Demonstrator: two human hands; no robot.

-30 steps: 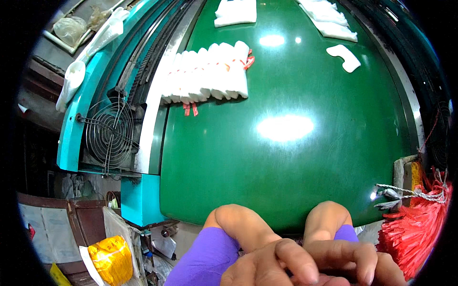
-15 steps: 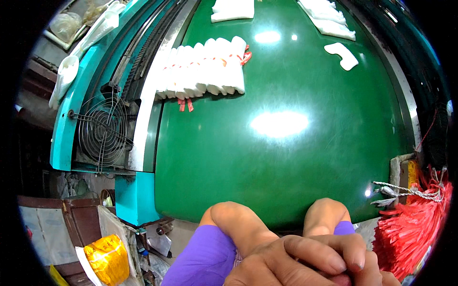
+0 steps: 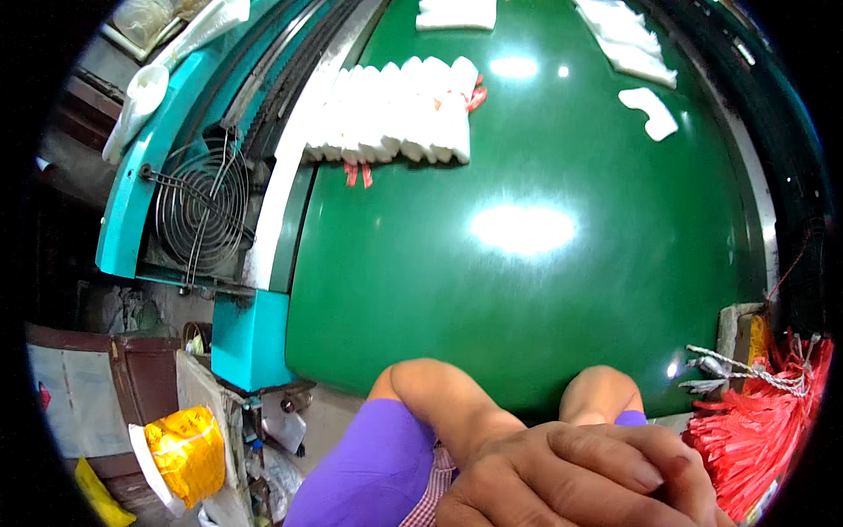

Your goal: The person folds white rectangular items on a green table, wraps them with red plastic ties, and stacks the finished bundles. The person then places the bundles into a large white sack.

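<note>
At the lower middle, close up, my left hand (image 3: 553, 479) is folded over my right hand, its fingers bent and pressed together. Most of the right hand is hidden beneath it, so its fingers cannot be made out. My left forearm (image 3: 439, 395) and right forearm (image 3: 597, 395) rest bent by the near edge of a green belt table (image 3: 421, 281). Purple sleeves (image 3: 360, 465) cover the upper arms. No object shows in either hand.
A row of white bundles (image 3: 395, 110) with red ties lies at the far left of the belt. More white stacks (image 3: 457, 13) lie farther off, with a curved white piece (image 3: 650, 114) at right. Red strips (image 3: 755, 430) hang near right; a wire-guarded fan (image 3: 202, 206) stands left.
The view has shifted slightly, so the belt and bundles sit a little higher and farther right. My hands stay folded together, with the left fingers slightly shifted.
</note>
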